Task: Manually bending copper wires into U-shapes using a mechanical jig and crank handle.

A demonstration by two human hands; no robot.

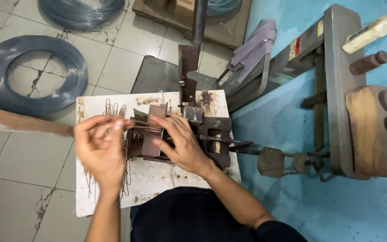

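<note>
The left hand (100, 150) pinches one end of a thin bent wire (145, 127), fingers closed on it, above the white tabletop (157, 179). The right hand (182, 143) rests on the rusty metal jig (211, 134), fingertips touching the wire's other end; whether it grips is unclear. Finished wire clips (113, 109) lie near the tabletop's far left corner

The left hand (100, 150) is coming out motion-blurred, so whether its fingertips are actually pinching the thin wire (143, 127) is anyone's guess. The right hand (182, 142) is covering the middle of the rusty metal jig (211, 134). The top edge is cutting off one wire coil (80, 12), and the right edge is clipping the wooden block (372, 132) and the white bottle (375, 29).
</note>
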